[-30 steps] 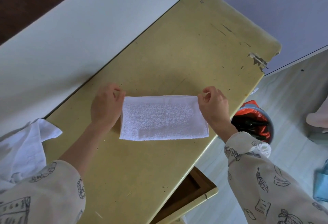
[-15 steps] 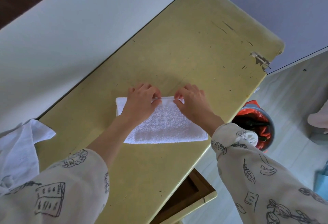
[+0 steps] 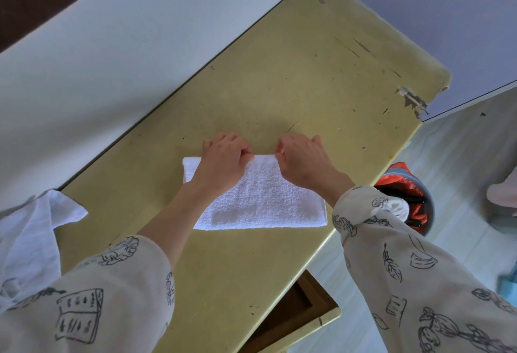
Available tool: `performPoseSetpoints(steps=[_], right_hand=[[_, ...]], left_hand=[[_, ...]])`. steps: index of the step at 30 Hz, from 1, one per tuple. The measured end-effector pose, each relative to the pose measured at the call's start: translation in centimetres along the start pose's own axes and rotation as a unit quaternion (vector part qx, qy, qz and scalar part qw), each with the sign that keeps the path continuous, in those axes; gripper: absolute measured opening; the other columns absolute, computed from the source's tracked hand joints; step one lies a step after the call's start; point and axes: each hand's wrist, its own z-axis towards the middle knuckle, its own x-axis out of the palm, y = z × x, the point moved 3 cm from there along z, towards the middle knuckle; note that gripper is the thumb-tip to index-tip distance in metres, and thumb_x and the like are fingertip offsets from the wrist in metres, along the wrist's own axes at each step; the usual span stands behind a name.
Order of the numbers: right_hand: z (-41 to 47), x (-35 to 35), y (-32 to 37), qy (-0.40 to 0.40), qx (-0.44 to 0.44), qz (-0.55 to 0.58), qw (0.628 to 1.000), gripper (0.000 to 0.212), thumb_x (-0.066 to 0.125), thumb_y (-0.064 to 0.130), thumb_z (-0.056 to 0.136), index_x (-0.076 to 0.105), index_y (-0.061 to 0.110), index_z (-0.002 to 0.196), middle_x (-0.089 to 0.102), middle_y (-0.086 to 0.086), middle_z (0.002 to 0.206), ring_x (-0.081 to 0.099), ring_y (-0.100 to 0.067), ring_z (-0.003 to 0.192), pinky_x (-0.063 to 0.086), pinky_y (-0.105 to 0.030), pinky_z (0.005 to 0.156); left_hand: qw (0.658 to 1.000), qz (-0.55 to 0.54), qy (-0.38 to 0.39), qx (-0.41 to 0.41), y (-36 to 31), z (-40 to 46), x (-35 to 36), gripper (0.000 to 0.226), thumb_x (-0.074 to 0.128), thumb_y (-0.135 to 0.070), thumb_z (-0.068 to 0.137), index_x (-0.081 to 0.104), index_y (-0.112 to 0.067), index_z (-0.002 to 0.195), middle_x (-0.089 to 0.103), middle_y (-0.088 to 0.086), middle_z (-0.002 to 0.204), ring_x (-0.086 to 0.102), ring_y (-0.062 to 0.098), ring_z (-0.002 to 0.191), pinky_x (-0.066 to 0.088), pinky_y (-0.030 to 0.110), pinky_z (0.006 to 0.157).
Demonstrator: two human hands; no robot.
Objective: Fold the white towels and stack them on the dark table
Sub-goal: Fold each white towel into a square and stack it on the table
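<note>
You have the white terry towel (image 3: 260,201), already folded into a long strip, lying flat on the worn yellow-green table top (image 3: 293,78), near its edge at about four o'clock from the table's middle. Your left hand (image 3: 223,162) and right hand (image 3: 303,161) sit close together on the towel's far long edge, at twelve o'clock on the cloth, and each looks to pinch that edge between thumb and curled fingers; the fingertips themselves are tucked under, so you cannot tell how deep the pinch goes. The strip's long axis runs from nine o'clock to three o'clock across your view, tilted slightly so the nine o'clock end sits a little farther from you, and its short ends face those two directions. To do this fold well, lift the far edge with both hands evenly and bring it toward six o'clock, matching it to the near edge before pressing flat. Keep both layers caught in each pinch so none slips loose. A crumpled white cloth (image 3: 25,243) waits at the table's eight o'clock end, probably next in line.
</note>
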Motion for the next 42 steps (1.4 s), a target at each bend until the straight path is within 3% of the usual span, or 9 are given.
performPoseSetpoints(steps=[10,14,16,19,25,32,34,37,42], right_hand=[[0.3,0.8,-0.2,-0.034,-0.017,-0.058,0.998,0.015,0.04,0.019,0.095,0.053,0.015,0.102,0.058,-0.001,0.102,0.049,-0.021,0.096,0.032,-0.035,0.084],[-1.8,1.1,0.3,-0.231,0.006,-0.024,0.973,0.017,0.057,0.005,0.084,0.061,0.009,0.1,0.062,-0.007,0.098,0.057,-0.027,0.092,0.04,-0.039,0.08],[-3.6,2.8,1.4,-0.283,-0.008,-0.009,0.959,0.025,0.057,0.002,0.081,0.059,0.007,0.105,0.062,-0.011,0.109,0.057,-0.029,0.106,0.044,-0.044,0.089],[-5.4,6.5,2.8,-0.231,-0.031,-0.022,0.972,0.034,0.043,0.015,0.089,0.051,0.008,0.122,0.054,-0.015,0.131,0.043,-0.03,0.129,0.028,-0.049,0.106],[-6.1,7.4,-0.2,-0.145,0.052,-0.076,0.985,0.06,0.03,0.052,0.091,0.032,0.024,0.143,0.031,-0.012,0.15,0.027,-0.03,0.139,0.015,-0.046,0.113],[-6.1,7.4,-0.3,-0.135,0.063,-0.096,0.984,0.061,0.025,0.055,0.092,0.026,0.025,0.145,0.028,-0.013,0.152,0.024,-0.033,0.14,0.015,-0.048,0.113],[-6.2,7.5,-0.2,-0.136,0.064,-0.1,0.984,0.061,0.025,0.055,0.092,0.026,0.025,0.145,0.027,-0.013,0.152,0.024,-0.033,0.14,0.014,-0.048,0.113],[-6.2,7.4,-0.2,-0.14,0.063,-0.098,0.983,0.062,0.024,0.055,0.092,0.026,0.025,0.145,0.026,-0.013,0.152,0.022,-0.033,0.141,0.012,-0.048,0.114],[-6.2,7.4,-0.1,-0.15,0.061,-0.09,0.983,0.061,0.026,0.054,0.091,0.029,0.024,0.145,0.027,-0.012,0.152,0.022,-0.032,0.141,0.012,-0.048,0.114]], left_hand=[[0.997,0.037,-0.059,0.026,0.1,-0.4,0.4,0.008,0.053,-0.009,0.09,0.059,-0.013,0.093,0.057,0.002,0.096,0.048,0.025,0.095,0.02,0.029,0.079],[0.981,0.078,-0.175,0.042,-0.6,-3.3,0.2,0.036,0.062,0.009,0.071,0.057,-0.012,0.1,0.057,0.007,0.098,0.044,0.022,0.093,0.033,0.035,0.079],[0.979,0.078,-0.177,0.059,-1.0,-5.4,1.4,0.038,0.059,0.006,0.072,0.056,-0.012,0.106,0.059,0.008,0.109,0.046,0.021,0.105,0.03,0.037,0.088],[0.985,0.123,-0.108,0.062,-0.4,-7.3,4.2,0.035,0.041,-0.017,0.09,0.048,-0.014,0.124,0.052,0.01,0.133,0.042,0.026,0.127,0.026,0.045,0.104],[0.984,0.167,-0.048,0.038,3.5,-6.9,4.2,0.048,0.022,-0.038,0.097,0.034,-0.024,0.142,0.032,0.007,0.15,0.028,0.03,0.138,0.018,0.052,0.111],[0.986,0.16,-0.022,-0.044,7.8,-7.7,1.7,0.058,0.01,-0.044,0.098,0.024,-0.014,0.145,0.023,0.007,0.154,0.024,0.035,0.139,0.019,0.058,0.109],[0.987,0.123,-0.051,-0.091,7.5,-7.7,1.3,0.063,0.025,-0.049,0.095,0.026,-0.008,0.143,0.027,0.013,0.151,0.03,0.036,0.135,0.024,0.053,0.107],[0.954,0.017,-0.104,-0.281,6.7,-7.6,0.1,0.067,0.061,-0.053,0.08,0.044,-0.007,0.125,0.038,0.016,0.13,0.037,0.034,0.118,0.028,0.046,0.097],[0.901,-0.069,-0.045,-0.425,6.1,-6.8,-0.7,0.056,0.069,-0.051,0.074,0.058,-0.01,0.11,0.037,0.015,0.125,0.031,0.032,0.118,0.031,0.043,0.095]])
